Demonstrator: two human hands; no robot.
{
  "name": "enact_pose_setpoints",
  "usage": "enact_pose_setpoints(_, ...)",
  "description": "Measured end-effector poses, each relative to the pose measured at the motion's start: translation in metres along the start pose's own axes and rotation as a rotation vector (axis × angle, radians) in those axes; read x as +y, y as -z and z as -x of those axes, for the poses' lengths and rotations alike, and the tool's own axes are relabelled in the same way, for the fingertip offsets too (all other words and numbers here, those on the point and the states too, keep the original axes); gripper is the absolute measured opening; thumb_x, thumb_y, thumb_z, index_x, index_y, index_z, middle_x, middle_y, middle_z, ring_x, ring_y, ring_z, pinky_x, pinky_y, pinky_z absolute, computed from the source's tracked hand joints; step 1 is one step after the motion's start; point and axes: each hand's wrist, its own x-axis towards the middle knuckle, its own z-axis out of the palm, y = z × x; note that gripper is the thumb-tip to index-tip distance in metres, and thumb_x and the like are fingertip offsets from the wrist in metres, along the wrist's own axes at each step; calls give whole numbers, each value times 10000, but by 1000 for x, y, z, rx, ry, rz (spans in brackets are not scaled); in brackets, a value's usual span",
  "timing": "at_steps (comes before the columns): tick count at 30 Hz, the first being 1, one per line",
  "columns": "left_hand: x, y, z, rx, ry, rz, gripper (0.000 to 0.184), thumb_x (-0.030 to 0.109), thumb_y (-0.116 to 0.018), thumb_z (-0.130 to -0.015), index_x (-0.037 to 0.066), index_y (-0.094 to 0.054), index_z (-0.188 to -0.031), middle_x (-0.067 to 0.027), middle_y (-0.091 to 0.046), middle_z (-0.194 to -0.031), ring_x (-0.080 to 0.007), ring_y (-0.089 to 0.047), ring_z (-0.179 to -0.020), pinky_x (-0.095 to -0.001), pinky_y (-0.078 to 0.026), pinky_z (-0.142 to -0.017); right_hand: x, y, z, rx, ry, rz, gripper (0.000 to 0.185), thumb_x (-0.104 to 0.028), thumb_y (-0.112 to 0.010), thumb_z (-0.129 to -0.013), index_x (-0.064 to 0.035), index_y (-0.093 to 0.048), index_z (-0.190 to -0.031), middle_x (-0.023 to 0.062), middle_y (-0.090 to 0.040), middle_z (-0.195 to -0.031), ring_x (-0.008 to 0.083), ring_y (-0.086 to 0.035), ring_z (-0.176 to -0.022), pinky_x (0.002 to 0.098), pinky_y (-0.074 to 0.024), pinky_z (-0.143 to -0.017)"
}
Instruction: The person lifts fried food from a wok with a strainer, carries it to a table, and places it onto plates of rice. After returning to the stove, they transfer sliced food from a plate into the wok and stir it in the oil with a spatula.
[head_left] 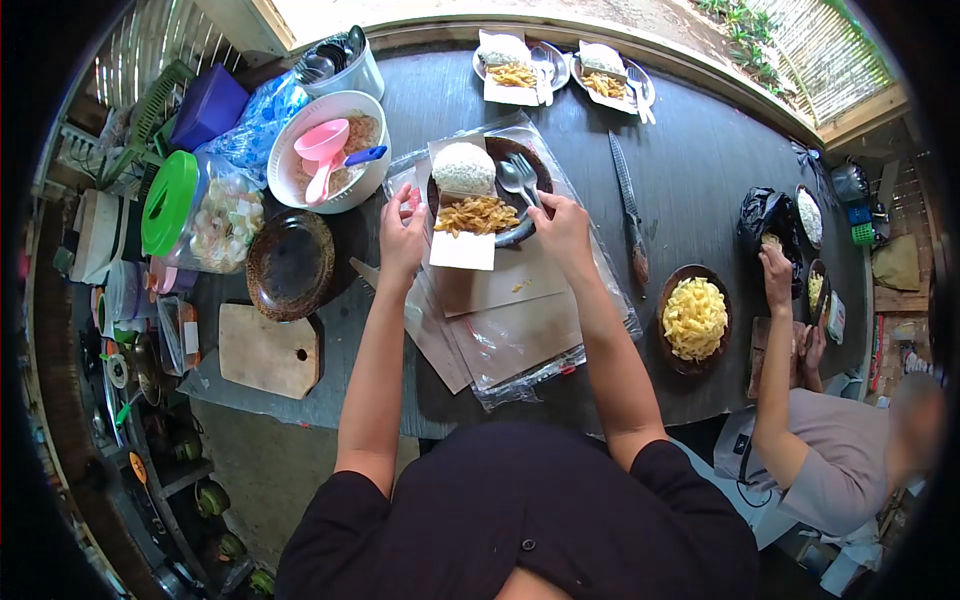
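Note:
A dark round plate lies before me on plastic-wrapped brown paper sheets. On it, a paper liner bears a mound of white rice and browned strips of food. My right hand pinches the handles of a spoon and a fork at the plate's right rim. Beside the liner's left edge is my left hand, fingers apart and nothing visible in them; whether it touches the plate is unclear.
Two served plates stand at the back. Right of me lie a knife and a plate of pale yellow strips. A co-worker reaches into a black bag. Leftward are a rice tub, dark plate and cutting board.

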Motion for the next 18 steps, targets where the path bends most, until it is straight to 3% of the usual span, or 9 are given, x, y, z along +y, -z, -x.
enact_pose_setpoints(4, -14, -2, -3, -17, 15, 16, 470, 143, -572, -903, 26, -471, -1347, -123, -550, -1205, -196, -574, -1013, -306, -452, -902, -7, 5, 4, 23, 67, 141, 306, -133, -687, -786, 15, -675, -1054, 199, -635, -947, 329, -640, -845, 394, -500, -764)
enact_pose_setpoints(10, -14, -1, -8, -75, 75, 31, 488, 108, -565, -899, -23, -446, -1354, -128, -598, -1181, -177, -600, -998, -295, -471, -872, -4, 10, 3, 52, 97, 116, 290, -139, -688, -782, 13, -681, -1030, 171, -630, -917, 324, -637, -821, 391, -502, -748)
enact_pose_setpoints(12, -19, 1, -12, -121, 34, -42, 461, 56, -530, -924, -29, -432, -1367, -43, -609, -1075, -64, -554, -730, -212, -462, -613, -3, 14, 2, 40, 59, 116, 297, -138, -682, -785, 11, -676, -1042, 164, -634, -898, 324, -636, -808, 392, -502, -745)
enact_pose_setpoints(17, -34, 0, -19, -123, -10, -76, 449, 53, -539, -917, -23, -457, -1351, -19, -611, -989, -55, -534, -652, -217, -451, -580, 5, 18, -7, 77, 15, 140, 332, -142, -667, -803, 15, -650, -1095, 141, -653, -872, 264, -661, -748, 376, -530, -682)
enact_pose_setpoints(18, -36, 1, -20, -136, -6, -89, 440, 51, -542, -913, -21, -471, -1342, -17, -611, -971, -52, -528, -637, -218, -447, -573, 7, 18, -10, 4, -146, -49, 327, -133, -652, -821, 17, -641, -1112, 131, -660, -891, 224, -666, -732, 356, -540, -635)
